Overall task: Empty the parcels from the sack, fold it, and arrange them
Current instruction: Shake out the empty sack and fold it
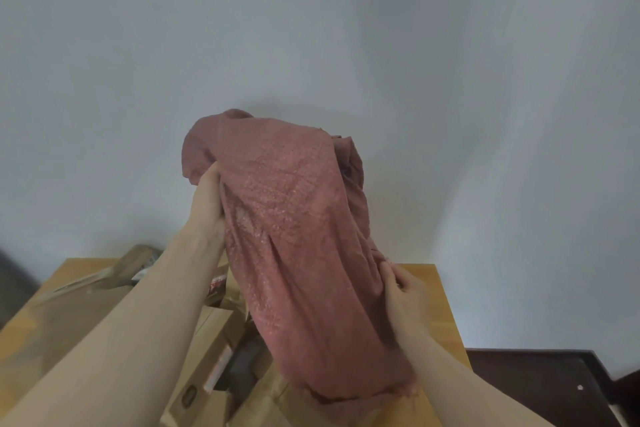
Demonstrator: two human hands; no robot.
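A dusty-pink woven sack [294, 236] is held up in the air above the wooden table [440, 315], its open mouth hanging down near the lower middle. My left hand [207, 198] grips its upper left side, high up. My right hand [403, 298] pinches the fabric on its lower right side. Under the sack lie several brown paper and cardboard parcels [204, 350], spread over the left and middle of the table. What the sack holds inside cannot be seen.
A pale wall fills the upper view. A dark wooden piece of furniture [540, 388] stands low at the right of the table. Another brown parcel [138, 263] lies at the table's far left corner.
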